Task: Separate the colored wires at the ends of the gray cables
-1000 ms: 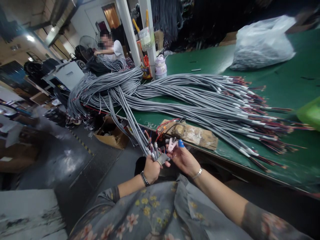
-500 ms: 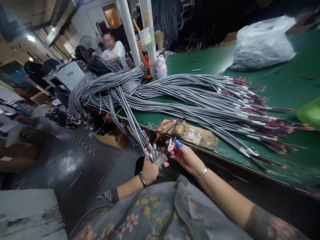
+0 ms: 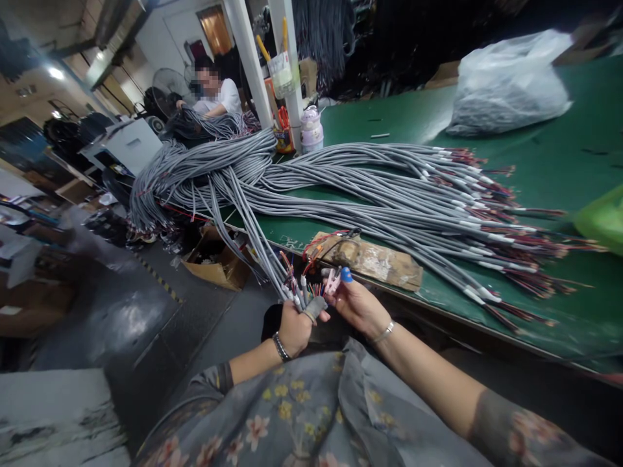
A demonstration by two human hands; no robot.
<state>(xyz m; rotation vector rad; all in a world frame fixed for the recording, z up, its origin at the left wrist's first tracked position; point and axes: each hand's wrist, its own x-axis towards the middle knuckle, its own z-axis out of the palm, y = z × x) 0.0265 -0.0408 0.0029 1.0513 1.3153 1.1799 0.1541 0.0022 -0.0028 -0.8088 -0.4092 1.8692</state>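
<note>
My left hand (image 3: 294,332) is closed around the ends of several grey cables (image 3: 256,230), close to my lap at the bench's front edge. A grey covering wraps its thumb. Thin coloured wires (image 3: 316,290) fan out just above that thumb. In my right hand (image 3: 359,310) a small pink clip (image 3: 332,283) is pinched, right beside the fanned wires. One of the right fingertips wears a blue cover (image 3: 346,275). Whether the clip's jaws touch a wire is too small to tell.
Many grey cables with stripped ends (image 3: 389,188) lie across the green bench (image 3: 389,123). A worn wooden block (image 3: 384,263) sits at its front edge. Behind are a white plastic bag (image 3: 506,87) and a lilac bottle (image 3: 311,130). A cardboard box (image 3: 219,259) stands below. Another person (image 3: 224,97) handles cables.
My two hands have come slightly closer together, the clip staying by the coloured wires. Both grips look the same. The whole view has shifted a little.
</note>
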